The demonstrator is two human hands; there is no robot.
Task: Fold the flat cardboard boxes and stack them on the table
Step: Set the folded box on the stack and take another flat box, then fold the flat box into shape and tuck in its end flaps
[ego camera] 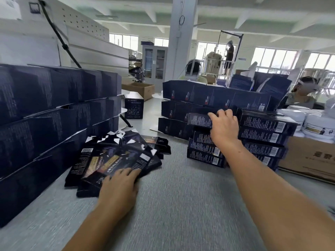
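**Hands splitting between flat pile and folded stack**

Grey desk (181, 205) is filling the near ground. At seven o'clock the left hand (119, 185) is lying on the fanned pile of flat boxes (116, 156), its grip apart, with straight fingers pressing on the topmost sheet. That pile is lying against a tall wall of dark cartons (45, 115) running along nine o'clock.

At one o'clock the right hand (224, 125) is reaching further out. Its grip is clamping a folded box (199, 120) from above, with fingers curling over the top edge. The box is sitting on the left column of the folded stack (262, 138), which is standing on the desk.

Just beside the stack, at three o'clock, a brown carton (308, 160) is lying with white tubs (315, 124) showing above it. Beyond, at twelve o'clock, long rows of dark boxes (217, 98) are lying in layers. A single upright box (134, 107) is standing at eleven o'clock.
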